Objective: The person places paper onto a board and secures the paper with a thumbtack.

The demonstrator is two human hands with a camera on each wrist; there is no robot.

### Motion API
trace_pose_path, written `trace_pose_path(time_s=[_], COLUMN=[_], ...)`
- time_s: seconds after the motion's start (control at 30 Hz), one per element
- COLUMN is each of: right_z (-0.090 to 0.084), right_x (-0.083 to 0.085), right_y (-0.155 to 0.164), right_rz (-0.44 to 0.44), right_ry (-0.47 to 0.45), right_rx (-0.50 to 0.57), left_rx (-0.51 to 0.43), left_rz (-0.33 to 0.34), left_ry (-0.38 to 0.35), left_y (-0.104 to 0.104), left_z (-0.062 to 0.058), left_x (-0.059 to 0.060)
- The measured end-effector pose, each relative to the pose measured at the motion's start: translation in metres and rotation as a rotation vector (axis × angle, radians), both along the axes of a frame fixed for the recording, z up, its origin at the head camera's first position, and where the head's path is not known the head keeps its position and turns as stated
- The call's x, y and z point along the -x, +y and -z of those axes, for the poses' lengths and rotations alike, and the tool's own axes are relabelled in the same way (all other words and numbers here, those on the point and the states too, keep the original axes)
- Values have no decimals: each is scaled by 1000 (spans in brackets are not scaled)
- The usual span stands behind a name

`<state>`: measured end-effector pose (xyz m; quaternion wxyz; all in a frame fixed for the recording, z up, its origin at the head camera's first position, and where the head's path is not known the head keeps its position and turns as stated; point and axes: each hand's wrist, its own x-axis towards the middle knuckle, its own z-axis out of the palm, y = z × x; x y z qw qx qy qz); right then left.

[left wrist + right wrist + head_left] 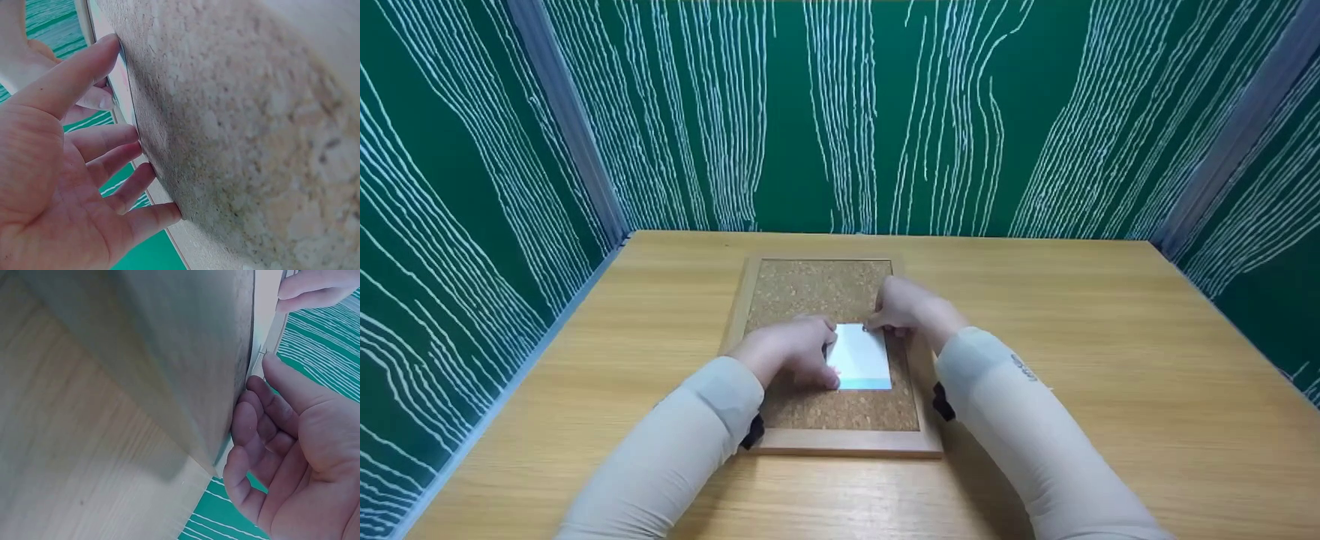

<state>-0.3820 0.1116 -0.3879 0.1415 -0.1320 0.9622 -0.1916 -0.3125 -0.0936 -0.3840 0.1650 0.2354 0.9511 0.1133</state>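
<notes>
A white square sheet of paper (861, 360) lies on a cork board (825, 289) with a wooden frame. My left hand (802, 349) rests along the sheet's left edge, thumb at the near left corner. In the left wrist view its extended fingers (112, 171) touch the sheet's edge and the cork. My right hand (911, 307) is at the sheet's far right corner, its fingers (246, 424) curled. By its thumb tip is a small, thin pin (262, 352), a dark speck in the head view; its exact shape is too small to tell.
The framed board's near rail (847, 442) lies on a light wooden table (1110, 360). Green walls with white wavy lines (840, 112) rise behind the table and at both sides. Dark wrist devices (943, 403) sit under both sleeves.
</notes>
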Motion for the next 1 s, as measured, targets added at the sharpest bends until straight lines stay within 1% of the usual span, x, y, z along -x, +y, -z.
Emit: trace_pose_path(time_s=[0.27,0.37,0.5,0.63,0.77,0.83,1.0], right_z=[0,2,1,-4,-12,-18,-31], right_x=[2,0,-3,-6,-8,-10,-14], right_y=[-1,1,6,10,15,19,31], right_rz=[31,26,7,-41,-75,-88,-107], right_ry=[-12,-26,-46,-45,-18,10,78], right_rx=[-25,-22,7,35,101,149,274], left_rx=[-16,0,39,61,46,17,-84], left_rz=[-39,-29,3,24,44,45,24], left_ry=[-29,-34,-24,-11,-10,-17,-41], left_y=[0,0,0,-1,-3,-4,-8], left_z=[-2,0,0,-1,-1,-1,-3], left_x=[0,0,-1,0,2,3,7])
